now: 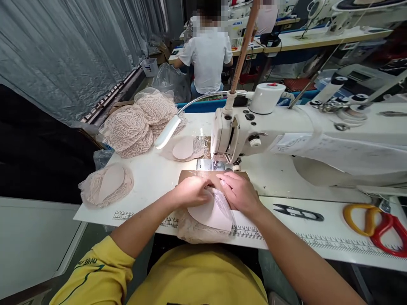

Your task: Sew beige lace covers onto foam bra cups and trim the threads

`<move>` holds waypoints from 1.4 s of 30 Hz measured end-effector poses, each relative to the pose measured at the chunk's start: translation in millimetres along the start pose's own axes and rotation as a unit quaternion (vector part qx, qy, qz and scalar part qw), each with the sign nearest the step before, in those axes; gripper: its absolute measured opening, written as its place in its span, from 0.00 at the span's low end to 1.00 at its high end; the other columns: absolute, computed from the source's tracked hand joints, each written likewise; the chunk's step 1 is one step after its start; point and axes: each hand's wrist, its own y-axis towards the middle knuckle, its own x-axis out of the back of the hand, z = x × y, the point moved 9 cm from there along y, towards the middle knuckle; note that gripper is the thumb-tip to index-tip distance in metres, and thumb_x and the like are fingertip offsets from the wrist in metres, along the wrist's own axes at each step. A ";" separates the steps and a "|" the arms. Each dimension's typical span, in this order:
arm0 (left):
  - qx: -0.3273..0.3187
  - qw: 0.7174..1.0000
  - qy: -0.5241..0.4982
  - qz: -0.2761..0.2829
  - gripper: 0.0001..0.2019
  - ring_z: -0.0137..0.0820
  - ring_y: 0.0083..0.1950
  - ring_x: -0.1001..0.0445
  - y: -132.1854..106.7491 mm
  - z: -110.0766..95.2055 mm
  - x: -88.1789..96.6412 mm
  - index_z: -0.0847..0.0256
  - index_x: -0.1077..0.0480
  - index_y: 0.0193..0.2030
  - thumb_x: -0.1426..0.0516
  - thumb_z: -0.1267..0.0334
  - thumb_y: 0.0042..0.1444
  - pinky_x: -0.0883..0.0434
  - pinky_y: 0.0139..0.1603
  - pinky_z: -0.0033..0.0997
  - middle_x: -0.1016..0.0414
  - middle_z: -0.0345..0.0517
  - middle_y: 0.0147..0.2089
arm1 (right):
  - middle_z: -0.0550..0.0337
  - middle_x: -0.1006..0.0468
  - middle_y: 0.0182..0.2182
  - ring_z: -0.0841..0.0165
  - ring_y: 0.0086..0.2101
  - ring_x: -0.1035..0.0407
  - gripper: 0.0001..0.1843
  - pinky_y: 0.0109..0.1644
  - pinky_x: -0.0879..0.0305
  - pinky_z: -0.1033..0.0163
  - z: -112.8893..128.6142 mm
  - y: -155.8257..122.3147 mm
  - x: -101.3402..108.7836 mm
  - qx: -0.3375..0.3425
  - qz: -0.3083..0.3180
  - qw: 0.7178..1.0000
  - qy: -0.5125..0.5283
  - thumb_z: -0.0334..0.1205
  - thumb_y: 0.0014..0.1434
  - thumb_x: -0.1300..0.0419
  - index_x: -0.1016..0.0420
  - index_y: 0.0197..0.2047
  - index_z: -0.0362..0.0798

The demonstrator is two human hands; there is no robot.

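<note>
**We Worked a Lace Piece [197,233] on the Near Side of the Sewing Machine [244,127]**

We had both hands on the lace piece, which lay with a pale pad [210,216] on it at the front edge of the white surface [148,186], covering part of the printed ruler [248,232]. Our left hand [193,192] bent its fingers over the upper edge, pinching the piece there. Our right hand [240,192] kept its fingers close together along the other side of that edge; we could not tell whether they gripped it. A brown sheet [187,175] lay beneath our hands, just short of the needle.

Beyond it, left of the machine head, we had another padded piece [182,149] under the lamp [168,133]. A third piece [111,184], also with a pale pad, lay near the surface's left corner, and heaped lace [127,131] stood behind it. To our right lay black thread snips [299,212] and scissors [378,228] with orange and red handles. Past the surface, a co-worker [208,59] in a white shirt sat facing away from us.
</note>
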 end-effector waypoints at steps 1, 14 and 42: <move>0.017 0.999 -0.015 0.026 0.11 0.35 0.38 0.28 3.5 4.0 -5.4 0.60 0.29 0.42 0.42 0.62 0.51 0.33 0.37 0.30 0.27 0.45 0.37 | 0.51 0.22 0.43 0.61 0.42 0.28 0.17 0.45 0.32 0.58 -0.6 -0.3 2.5 -0.004 -0.009 1.000 0.017 0.35 0.63 0.52 0.24 0.47 0.43; 0.047 0.892 -0.450 0.002 0.24 0.23 0.28 0.34 22.5 43.7 -5.2 0.60 0.47 0.28 0.35 0.52 0.43 0.34 0.33 0.26 0.38 0.35 0.27 | 0.61 0.29 0.24 0.70 0.28 0.37 0.15 0.32 0.45 0.65 23.9 -8.5 -14.6 0.089 0.094 0.992 -0.002 0.37 0.64 0.48 0.27 0.28 0.48; -0.126 0.966 0.195 -0.114 0.13 0.39 0.48 0.28 6.8 -7.9 4.2 0.65 0.30 0.46 0.52 0.68 0.61 0.28 0.48 0.40 0.26 0.56 0.47 | 0.58 0.29 0.27 0.69 0.30 0.37 0.14 0.36 0.44 0.64 12.7 -3.7 -12.1 0.055 0.056 0.993 -0.089 0.36 0.63 0.48 0.29 0.27 0.47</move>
